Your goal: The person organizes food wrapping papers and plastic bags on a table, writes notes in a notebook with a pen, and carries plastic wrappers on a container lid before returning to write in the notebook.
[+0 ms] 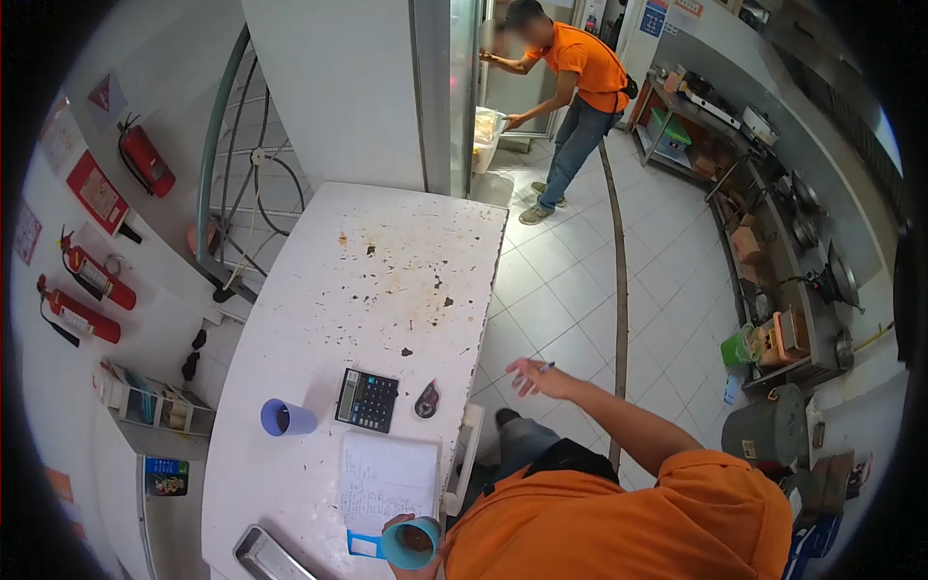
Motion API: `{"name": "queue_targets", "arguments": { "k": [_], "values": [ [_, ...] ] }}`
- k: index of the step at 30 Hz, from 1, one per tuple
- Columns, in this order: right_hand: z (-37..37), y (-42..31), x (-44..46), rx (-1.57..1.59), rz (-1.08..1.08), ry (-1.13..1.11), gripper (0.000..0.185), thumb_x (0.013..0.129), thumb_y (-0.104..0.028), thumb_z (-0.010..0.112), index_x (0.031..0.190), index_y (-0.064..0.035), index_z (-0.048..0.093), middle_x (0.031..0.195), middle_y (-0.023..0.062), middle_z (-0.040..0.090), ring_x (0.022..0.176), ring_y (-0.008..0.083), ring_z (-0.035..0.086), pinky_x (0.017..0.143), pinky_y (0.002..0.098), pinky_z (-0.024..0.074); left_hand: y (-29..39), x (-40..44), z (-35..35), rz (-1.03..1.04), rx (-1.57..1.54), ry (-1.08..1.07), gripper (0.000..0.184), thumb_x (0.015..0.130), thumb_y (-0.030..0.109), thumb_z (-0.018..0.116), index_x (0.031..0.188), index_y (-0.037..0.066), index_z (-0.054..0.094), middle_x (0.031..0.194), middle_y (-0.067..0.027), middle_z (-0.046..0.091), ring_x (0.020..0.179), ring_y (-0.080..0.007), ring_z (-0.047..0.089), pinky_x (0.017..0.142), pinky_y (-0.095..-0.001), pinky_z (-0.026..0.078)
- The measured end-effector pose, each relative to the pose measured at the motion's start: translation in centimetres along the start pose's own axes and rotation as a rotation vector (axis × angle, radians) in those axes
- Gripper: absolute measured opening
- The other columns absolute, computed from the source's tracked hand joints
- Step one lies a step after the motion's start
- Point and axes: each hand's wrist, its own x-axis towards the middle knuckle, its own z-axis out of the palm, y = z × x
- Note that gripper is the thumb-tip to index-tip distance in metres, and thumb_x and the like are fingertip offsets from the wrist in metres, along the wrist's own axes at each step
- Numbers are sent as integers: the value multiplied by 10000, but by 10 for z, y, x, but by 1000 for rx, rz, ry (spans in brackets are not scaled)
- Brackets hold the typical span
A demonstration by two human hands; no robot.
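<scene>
My left hand [425, 572], at the bottom of the view, is closed round a light blue mug [411, 543] with brown liquid inside. The mug's square handle lies over the lower edge of an open notebook [390, 474] with handwriting. My right hand [537, 377] is raised beside the table edge, its fingers closed on a slim pen [547, 367]. On the white table [300, 319] a black calculator [367, 399] lies above the notebook. Beside it is a small dark rounded object [426, 399] whose kind I cannot tell. A purple cup [288, 418] stands to the left.
A metal tray [271, 556] sits at the table's lower edge. Another person [585, 72] in orange bends at an open fridge, one hand at a white container [486, 130]. Fire extinguishers [145, 157] hang on the left wall. Pans and a bin [764, 430] line the right.
</scene>
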Motion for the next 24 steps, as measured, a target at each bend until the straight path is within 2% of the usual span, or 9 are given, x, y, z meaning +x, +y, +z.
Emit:
{"name": "queue_targets", "arguments": {
  "k": [3,6,7,10,12,15,18,21,24],
  "values": [
    [-15,-11,21,7,-101,2,790,1086,-748,340,1523,-123,550,1309,121,656,1053,234,717,849,361,561,-14,-4,-7,77,41,67,753,742,177,948,1378,21,575,1279,-126,671,1156,-239,660,1023,-410,531],
    [-21,-17,42,-52,-197,168,714,1125,-621,396,1635,-122,419,1496,143,524,1169,228,666,870,383,564,-24,-5,-8,178,60,148,769,719,167,948,1376,13,579,1303,-135,659,1174,-247,653,1037,-424,521],
    [-25,-20,50,-156,-398,280,712,1127,-533,432,1680,-107,292,1630,198,351,1402,303,445,1003,427,523,-29,-7,-8,211,61,171,775,711,164,949,1375,10,581,1312,-138,655,1180,-250,650,1041,-428,518],
    [-61,-35,85,-562,-749,591,781,1110,-302,482,1744,-110,69,1802,252,-22,1675,388,-64,1266,482,345,-54,-12,-11,119,76,220,834,683,162,951,1399,16,549,1355,-141,608,1221,-266,614,1067,-441,498],
    [-80,-39,110,-349,-791,528,894,1017,-166,529,1749,-116,19,1815,209,-111,1672,337,-145,1036,395,531,-60,-28,-18,-33,100,235,895,666,169,955,1428,34,505,1389,-134,554,1260,-281,572,1089,-447,479],
    [-72,-89,106,-418,-724,583,843,1018,-232,531,1743,-98,122,1812,177,71,1629,357,236,987,412,551,-13,-14,3,62,52,310,860,668,170,955,1402,46,523,1372,-120,568,1254,-272,575,1083,-447,481],
    [-33,-135,86,-182,-507,219,588,1093,-323,502,1608,-63,394,1583,176,423,1258,255,599,884,366,571,-12,-18,7,80,94,345,852,682,152,958,1406,46,523,1370,-115,577,1240,-264,590,1063,-434,495],
    [28,-125,102,-33,-455,-41,384,1110,-336,466,1326,-39,579,1239,75,574,928,129,591,760,308,553,2,-20,18,129,76,401,787,700,128,952,1379,58,561,1354,-114,595,1242,-274,600,1041,-437,507],
    [100,-121,99,31,-410,-438,321,1119,-315,446,1189,-43,603,1069,55,609,939,139,615,729,299,547,9,-28,23,114,90,469,713,692,127,958,1308,46,609,1302,-134,630,1224,-296,621,1030,-431,513]
  ]
}}
